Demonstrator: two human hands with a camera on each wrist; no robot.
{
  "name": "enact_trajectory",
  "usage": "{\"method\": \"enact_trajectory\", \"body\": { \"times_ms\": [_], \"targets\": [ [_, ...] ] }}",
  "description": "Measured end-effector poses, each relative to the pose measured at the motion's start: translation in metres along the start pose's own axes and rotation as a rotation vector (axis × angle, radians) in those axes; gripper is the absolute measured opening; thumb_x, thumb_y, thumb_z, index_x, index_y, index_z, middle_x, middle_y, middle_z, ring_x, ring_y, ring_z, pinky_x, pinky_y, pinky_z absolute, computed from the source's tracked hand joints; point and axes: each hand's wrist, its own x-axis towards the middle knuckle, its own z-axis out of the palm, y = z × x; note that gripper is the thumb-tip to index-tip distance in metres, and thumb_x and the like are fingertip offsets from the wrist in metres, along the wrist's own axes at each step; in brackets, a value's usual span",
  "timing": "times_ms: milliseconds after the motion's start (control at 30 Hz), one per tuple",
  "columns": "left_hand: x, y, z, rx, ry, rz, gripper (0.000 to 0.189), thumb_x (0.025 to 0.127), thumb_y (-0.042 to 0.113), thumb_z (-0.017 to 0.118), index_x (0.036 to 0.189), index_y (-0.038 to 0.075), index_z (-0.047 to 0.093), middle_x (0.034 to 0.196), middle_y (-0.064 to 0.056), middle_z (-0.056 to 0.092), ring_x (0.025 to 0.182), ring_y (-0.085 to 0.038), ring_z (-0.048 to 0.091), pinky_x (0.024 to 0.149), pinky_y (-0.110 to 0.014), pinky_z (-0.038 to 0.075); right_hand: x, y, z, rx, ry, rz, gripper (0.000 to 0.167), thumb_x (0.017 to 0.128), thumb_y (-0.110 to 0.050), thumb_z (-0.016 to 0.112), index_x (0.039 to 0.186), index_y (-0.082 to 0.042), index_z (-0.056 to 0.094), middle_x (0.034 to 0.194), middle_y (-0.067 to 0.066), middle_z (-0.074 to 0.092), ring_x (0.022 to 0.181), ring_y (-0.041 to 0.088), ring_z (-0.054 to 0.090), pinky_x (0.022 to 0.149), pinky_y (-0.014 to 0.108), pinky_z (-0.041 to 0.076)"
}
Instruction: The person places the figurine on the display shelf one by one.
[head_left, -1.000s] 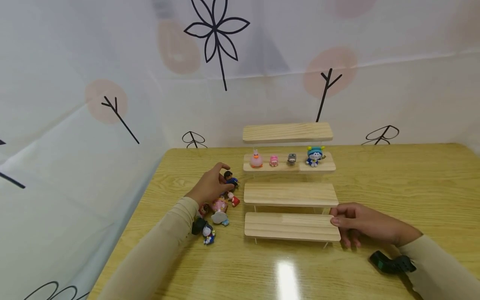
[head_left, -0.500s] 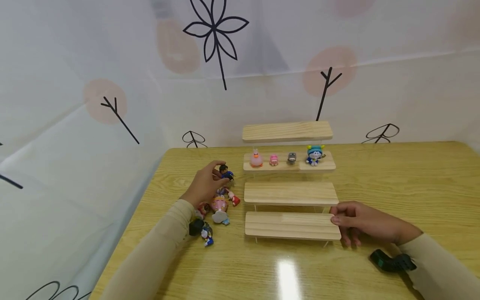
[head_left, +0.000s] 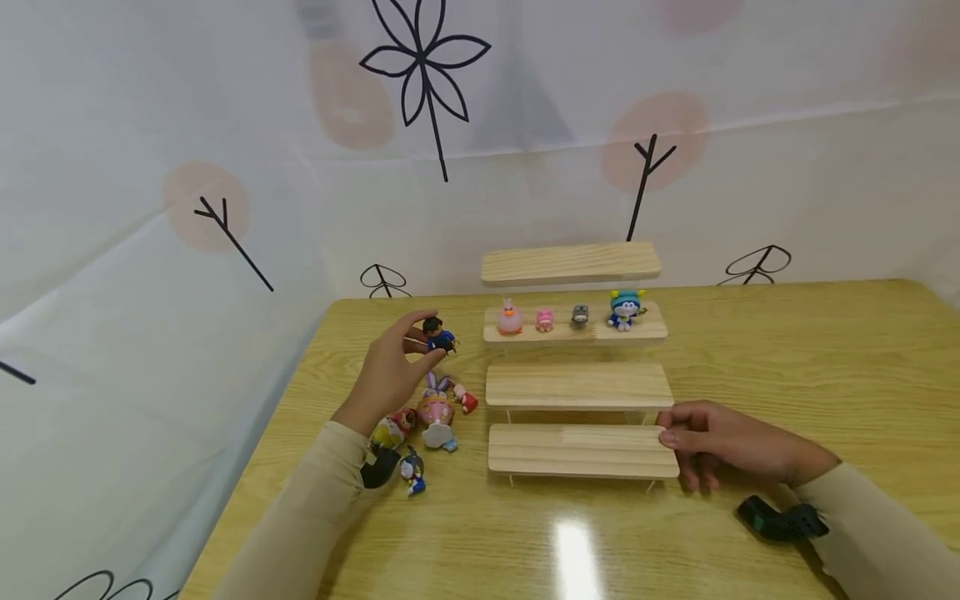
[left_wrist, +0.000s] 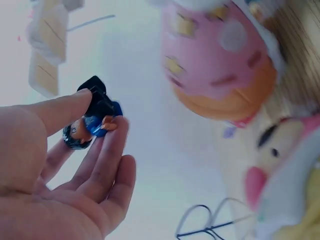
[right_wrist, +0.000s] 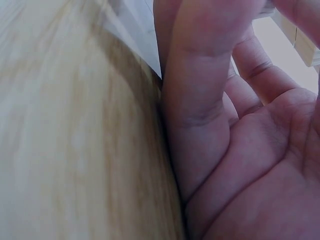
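Note:
My left hand (head_left: 386,367) pinches a small figurine (head_left: 440,337) with black hair and a blue top between thumb and fingers, above the left part of the table. In the left wrist view the figurine (left_wrist: 95,124) lies sideways against the fingertips. Below that hand lie a pink rabbit-eared figure (head_left: 437,410), a small red-and-white one (head_left: 465,398), a yellow-and-red one (head_left: 392,429) and a blue-and-white one (head_left: 412,472). My right hand (head_left: 742,442) grips the right end of the lowest board of a tiered wooden stand (head_left: 581,452), its thumb at the edge.
On the stand's second-highest board sit a pale pink bird figure (head_left: 510,320), a small pink figure (head_left: 544,320), a grey one (head_left: 580,316) and a blue one with a teal hat (head_left: 625,311). A patterned cloth (head_left: 540,200) hangs behind the wooden table (head_left: 810,350).
My left hand has moved left and a little away from me with the figurine, clear of the pile. The blue-and-white figure has shifted slightly. My right hand stays at the stand.

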Motion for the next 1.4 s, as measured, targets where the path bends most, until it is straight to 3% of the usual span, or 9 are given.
{"method": "enact_trajectory", "body": {
  "times_ms": [267, 433, 633, 867, 1167, 1400],
  "targets": [
    [-0.018, 0.026, -0.001, -0.054, 0.139, 0.167, 0.056, 0.093, 0.02, 0.073, 0.144, 0.024, 0.051, 0.121, -0.003, 0.064, 0.104, -0.017, 0.066, 0.095, -0.039, 0.057, 0.001, 0.0, 0.0, 0.006, -0.003, -0.005, 0.026, 0.111, -0.013, 0.033, 0.116, 0.007, 0.048, 0.079, 0.008, 0.07, 0.063, 0.013, 0.067, 0.055, 0.037, 0.059],
    [-0.029, 0.04, 0.006, -0.112, 0.196, 0.25, 0.054, 0.092, 0.017, 0.074, 0.142, 0.021, 0.054, 0.121, -0.003, 0.064, 0.1, -0.015, 0.067, 0.09, -0.034, 0.058, 0.002, 0.002, -0.001, -0.002, 0.001, -0.009, 0.025, 0.111, -0.013, 0.033, 0.115, 0.007, 0.048, 0.079, 0.007, 0.07, 0.064, 0.016, 0.068, 0.055, 0.037, 0.059],
    [-0.036, 0.055, 0.015, -0.097, 0.229, 0.347, 0.056, 0.091, 0.017, 0.075, 0.142, 0.019, 0.053, 0.119, -0.004, 0.063, 0.098, -0.014, 0.066, 0.084, -0.03, 0.058, 0.002, 0.001, -0.001, -0.023, 0.005, -0.011, 0.026, 0.11, -0.013, 0.034, 0.116, 0.007, 0.048, 0.08, 0.006, 0.07, 0.063, 0.014, 0.067, 0.055, 0.037, 0.058],
    [-0.038, 0.068, 0.026, -0.087, 0.221, 0.436, 0.056, 0.089, 0.016, 0.077, 0.141, 0.012, 0.055, 0.116, -0.007, 0.064, 0.095, -0.015, 0.067, 0.08, -0.028, 0.059, 0.002, 0.002, 0.0, -0.014, 0.0, -0.014, 0.026, 0.111, -0.013, 0.034, 0.116, 0.007, 0.048, 0.079, 0.006, 0.069, 0.064, 0.016, 0.068, 0.055, 0.037, 0.059],
    [-0.035, 0.091, 0.04, -0.152, 0.1, 0.451, 0.057, 0.091, 0.016, 0.075, 0.144, 0.015, 0.052, 0.124, -0.004, 0.062, 0.101, -0.012, 0.066, 0.088, -0.024, 0.057, 0.001, 0.002, 0.0, -0.009, -0.003, -0.024, 0.025, 0.111, -0.013, 0.033, 0.115, 0.007, 0.048, 0.078, 0.006, 0.07, 0.064, 0.016, 0.068, 0.055, 0.037, 0.059],
    [-0.031, 0.105, 0.054, -0.152, 0.061, 0.484, 0.058, 0.092, 0.015, 0.073, 0.145, 0.016, 0.05, 0.124, -0.002, 0.062, 0.102, -0.011, 0.064, 0.088, -0.021, 0.056, 0.001, 0.002, 0.001, 0.005, -0.004, -0.025, 0.025, 0.11, -0.013, 0.033, 0.115, 0.007, 0.048, 0.079, 0.006, 0.07, 0.065, 0.015, 0.068, 0.055, 0.036, 0.059]
  ]
}}
